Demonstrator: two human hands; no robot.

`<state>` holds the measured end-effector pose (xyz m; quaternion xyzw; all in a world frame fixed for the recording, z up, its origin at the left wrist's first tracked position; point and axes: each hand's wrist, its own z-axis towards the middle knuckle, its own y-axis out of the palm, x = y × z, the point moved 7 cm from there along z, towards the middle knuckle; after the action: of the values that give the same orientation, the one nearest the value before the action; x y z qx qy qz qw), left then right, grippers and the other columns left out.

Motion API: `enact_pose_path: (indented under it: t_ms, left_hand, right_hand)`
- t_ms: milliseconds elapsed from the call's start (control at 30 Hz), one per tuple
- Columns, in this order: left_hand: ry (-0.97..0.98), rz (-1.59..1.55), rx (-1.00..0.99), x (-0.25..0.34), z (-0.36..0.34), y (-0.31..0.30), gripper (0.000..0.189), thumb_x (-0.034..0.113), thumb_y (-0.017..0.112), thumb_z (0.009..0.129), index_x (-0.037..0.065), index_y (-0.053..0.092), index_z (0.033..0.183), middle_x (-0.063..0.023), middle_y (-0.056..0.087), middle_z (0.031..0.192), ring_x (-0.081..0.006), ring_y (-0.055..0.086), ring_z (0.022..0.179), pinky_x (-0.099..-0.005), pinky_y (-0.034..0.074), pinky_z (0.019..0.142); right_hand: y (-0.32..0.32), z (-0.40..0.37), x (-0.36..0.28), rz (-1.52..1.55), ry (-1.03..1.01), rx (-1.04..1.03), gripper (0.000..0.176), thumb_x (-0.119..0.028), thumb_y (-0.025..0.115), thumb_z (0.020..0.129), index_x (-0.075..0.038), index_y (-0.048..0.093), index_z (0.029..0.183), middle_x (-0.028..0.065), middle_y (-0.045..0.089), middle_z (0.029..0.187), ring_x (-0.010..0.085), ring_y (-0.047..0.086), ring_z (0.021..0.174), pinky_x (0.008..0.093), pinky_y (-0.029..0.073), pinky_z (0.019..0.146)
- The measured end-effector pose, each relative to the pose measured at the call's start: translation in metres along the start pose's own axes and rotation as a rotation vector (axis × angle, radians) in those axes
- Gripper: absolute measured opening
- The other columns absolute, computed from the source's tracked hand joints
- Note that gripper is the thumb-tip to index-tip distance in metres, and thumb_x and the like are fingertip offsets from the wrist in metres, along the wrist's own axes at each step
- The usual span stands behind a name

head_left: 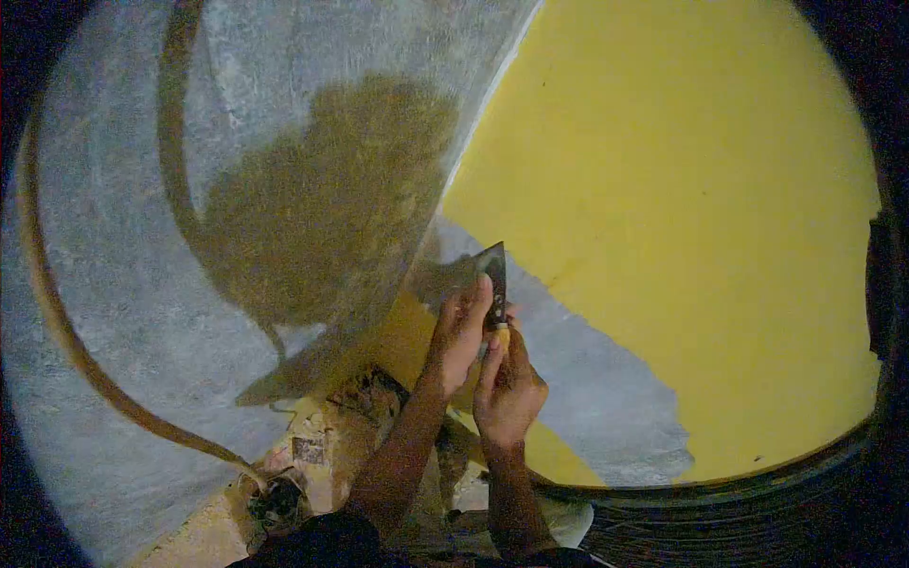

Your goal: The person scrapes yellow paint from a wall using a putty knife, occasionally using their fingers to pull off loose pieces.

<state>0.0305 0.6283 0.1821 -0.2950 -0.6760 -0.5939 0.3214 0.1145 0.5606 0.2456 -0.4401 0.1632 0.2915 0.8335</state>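
Note:
A scraper [494, 286] with a dark, pointed metal blade and a yellowish handle is held upright near the middle of the view. My right hand [509, 388] is closed round its handle. Against the blade's left side lies my left hand [464, 336], its thumb pressed on the metal and its other fingers partly hidden behind. Behind both hands is a surface with yellow paint [682, 218] on the right and a bare grey strip [597, 379] running down through the yellow.
A grey wall-like surface [104, 237] fills the left, with a large shadow on it. A brown cable or hose [114, 393] curves down to a dark object [276, 502] at lower left. Dark ridged material [739, 530] lies at lower right.

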Motion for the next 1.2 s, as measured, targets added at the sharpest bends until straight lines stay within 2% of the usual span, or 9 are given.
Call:
enact_pose_path:
  t_ms: [33, 267, 333, 467, 633, 767, 833, 967, 1200]
  left_hand:
    - [-0.047, -0.163, 0.03, -0.006, -0.004, 0.0, 0.049, 0.05, 0.053, 0.097, 0.004, 0.063, 0.083, -0.0062, 0.065, 0.073, -0.0137, 0.061, 0.061, -0.0271, 0.049, 0.054]
    - [-0.164, -0.228, 0.003, -0.038, 0.011, -0.004, 0.04, 0.044, 0.059, 0.095, 0.007, 0.059, 0.08, -0.0054, 0.063, 0.069, -0.0128, 0.06, 0.06, -0.0268, 0.048, 0.054]
    - [-0.061, -0.121, -0.015, -0.026, 0.008, 0.0, 0.04, 0.044, 0.059, 0.095, 0.009, 0.055, 0.076, -0.0053, 0.062, 0.068, -0.012, 0.059, 0.059, -0.0264, 0.047, 0.053]
    - [-0.126, -0.221, 0.025, -0.047, 0.018, -0.005, 0.041, 0.045, 0.058, 0.096, 0.01, 0.054, 0.074, -0.0048, 0.06, 0.065, -0.0116, 0.058, 0.057, -0.0266, 0.045, 0.051]
    - [-0.059, -0.148, -0.036, -0.047, 0.02, 0.002, 0.046, 0.052, 0.058, 0.094, 0.011, 0.053, 0.072, -0.0033, 0.059, 0.063, -0.0098, 0.054, 0.051, -0.0254, 0.041, 0.046]
    - [0.019, -0.055, 0.065, -0.023, 0.037, -0.007, 0.049, 0.055, 0.058, 0.092, 0.011, 0.054, 0.072, -0.0034, 0.059, 0.062, -0.0097, 0.055, 0.05, -0.0248, 0.042, 0.045]
    - [-0.108, -0.244, 0.065, -0.015, 0.042, -0.01, 0.049, 0.055, 0.059, 0.092, 0.01, 0.056, 0.072, -0.0043, 0.061, 0.063, -0.0113, 0.056, 0.052, -0.0258, 0.045, 0.048]
    - [-0.057, 0.025, 0.042, -0.014, 0.019, -0.014, 0.047, 0.052, 0.06, 0.092, 0.011, 0.056, 0.072, -0.0039, 0.06, 0.063, -0.0137, 0.058, 0.053, -0.0278, 0.047, 0.05]
    - [-0.024, -0.119, 0.055, -0.037, 0.025, -0.012, 0.049, 0.05, 0.064, 0.09, 0.008, 0.054, 0.068, -0.0051, 0.058, 0.06, -0.0156, 0.06, 0.053, -0.0308, 0.05, 0.052]
  right_hand:
    - [-0.002, -0.003, 0.001, 0.009, -0.024, 0.052, 0.031, -0.02, 0.052, 0.098, 0.001, 0.06, 0.119, 0.0201, 0.064, 0.071, 0.0338, 0.064, 0.056, 0.0392, 0.049, 0.051]
    - [-0.003, -0.003, 0.002, -0.085, 0.032, -0.035, 0.031, -0.02, 0.052, 0.098, 0.003, 0.06, 0.117, 0.022, 0.066, 0.076, 0.036, 0.065, 0.059, 0.0399, 0.05, 0.054]
    - [-0.006, -0.005, 0.004, -0.048, -0.012, 0.02, 0.03, -0.019, 0.053, 0.097, 0.003, 0.061, 0.116, 0.021, 0.065, 0.073, 0.0343, 0.064, 0.057, 0.0386, 0.049, 0.052]
    - [-0.001, -0.005, 0.006, -0.063, -0.061, 0.033, 0.03, -0.019, 0.053, 0.097, 0.003, 0.063, 0.115, 0.02, 0.064, 0.071, 0.0293, 0.064, 0.054, 0.0371, 0.048, 0.051]
    - [-0.008, -0.001, 0.007, -0.098, 0.029, -0.075, 0.029, -0.019, 0.054, 0.097, 0.003, 0.063, 0.114, 0.02, 0.063, 0.067, 0.0227, 0.06, 0.049, 0.0344, 0.048, 0.051]
    - [0.002, 0.016, -0.004, -0.087, -0.046, -0.054, 0.027, -0.019, 0.056, 0.097, 0.002, 0.064, 0.112, 0.0195, 0.062, 0.065, 0.0225, 0.061, 0.048, 0.0335, 0.047, 0.05]
    - [0.007, 0.025, -0.018, -0.06, -0.066, -0.072, 0.026, -0.019, 0.057, 0.096, 0.001, 0.065, 0.111, 0.0199, 0.062, 0.067, 0.0239, 0.062, 0.05, 0.034, 0.048, 0.05]
    - [0.003, 0.004, -0.009, -0.057, 0.019, -0.067, 0.027, -0.019, 0.057, 0.095, 0.002, 0.065, 0.111, 0.0203, 0.063, 0.067, 0.0284, 0.064, 0.052, 0.0353, 0.049, 0.051]
    - [0.0, -0.001, -0.004, -0.069, -0.006, -0.024, 0.027, -0.017, 0.057, 0.095, 0.002, 0.064, 0.112, 0.0203, 0.064, 0.069, 0.0311, 0.064, 0.054, 0.0361, 0.049, 0.051]
